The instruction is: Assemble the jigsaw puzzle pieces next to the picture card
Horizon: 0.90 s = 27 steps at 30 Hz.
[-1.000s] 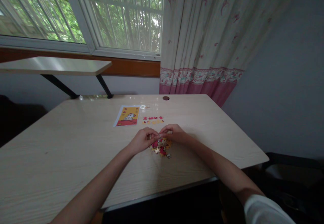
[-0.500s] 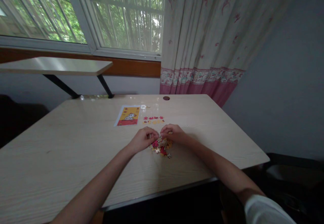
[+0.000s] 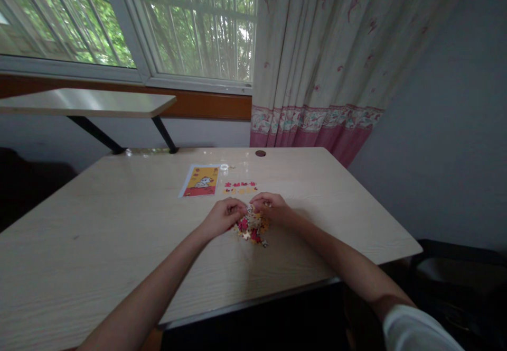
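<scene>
A small heap of jigsaw puzzle pieces (image 3: 253, 229), red, yellow and whitish, lies on the table in front of me. At the heap's left far side, my left hand (image 3: 226, 216) is closed, its thumb and fingertips pinched together. My right hand (image 3: 272, 207) is bent over the right far side, fingers also closed. Between the fingertips shows a pale puzzle piece (image 3: 250, 209), which both hands appear to grip. Beyond the hands lie a row of red pieces (image 3: 240, 184) and a row of yellow pieces (image 3: 240, 191).
Left of the rows is a printed picture sheet (image 3: 203, 180) with a white animal on yellow and red. A small whitish ring-like item (image 3: 224, 167) lies behind. The table (image 3: 119, 245) carries a raised shelf (image 3: 87, 102) at back left; a curtain (image 3: 317, 76) hangs behind.
Both hands have shifted very slightly at the heap, and the pale piece between the fingertips shows more clearly. The rows and the picture sheet stay put.
</scene>
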Each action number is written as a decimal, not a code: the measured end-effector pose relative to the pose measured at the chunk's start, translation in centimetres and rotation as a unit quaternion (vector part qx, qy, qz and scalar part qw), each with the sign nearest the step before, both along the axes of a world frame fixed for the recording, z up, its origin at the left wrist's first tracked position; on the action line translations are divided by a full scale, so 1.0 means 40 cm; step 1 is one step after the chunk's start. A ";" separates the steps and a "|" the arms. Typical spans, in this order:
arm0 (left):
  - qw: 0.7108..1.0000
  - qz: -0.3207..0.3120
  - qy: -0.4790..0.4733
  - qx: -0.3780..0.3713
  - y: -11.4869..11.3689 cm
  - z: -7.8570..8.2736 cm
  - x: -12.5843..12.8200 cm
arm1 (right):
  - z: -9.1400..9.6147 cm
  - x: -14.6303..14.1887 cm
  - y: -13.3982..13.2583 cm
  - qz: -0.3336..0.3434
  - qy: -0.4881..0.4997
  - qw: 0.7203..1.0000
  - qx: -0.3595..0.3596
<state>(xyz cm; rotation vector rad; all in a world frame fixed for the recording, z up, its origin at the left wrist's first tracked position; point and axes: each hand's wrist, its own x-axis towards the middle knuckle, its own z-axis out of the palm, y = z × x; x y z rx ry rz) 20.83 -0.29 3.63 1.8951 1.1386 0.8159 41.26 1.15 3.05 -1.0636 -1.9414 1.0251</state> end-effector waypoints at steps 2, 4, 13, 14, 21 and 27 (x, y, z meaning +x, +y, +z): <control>0.999 0.014 -0.024 -0.028 0.001 -0.002 -0.001 | 0.004 0.005 0.000 -0.024 -0.031 0.997 0.073; 0.998 0.016 -0.043 -0.031 0.003 -0.004 -0.002 | 0.005 0.010 0.001 -0.023 -0.058 0.988 0.143; 0.998 0.027 -0.047 -0.030 0.011 0.000 -0.004 | 0.000 0.025 0.024 -0.064 -0.064 0.953 0.288; 0.998 0.031 -0.046 -0.028 0.012 0.000 -0.004 | 0.006 0.030 0.026 -0.089 -0.047 0.952 0.289; 1.000 0.020 0.010 -0.008 0.017 -0.007 -0.010 | 0.031 0.055 0.032 -0.202 0.026 0.944 0.261; 0.999 0.022 0.035 0.009 0.015 -0.004 -0.009 | 0.021 0.054 0.033 -0.215 0.030 0.941 0.260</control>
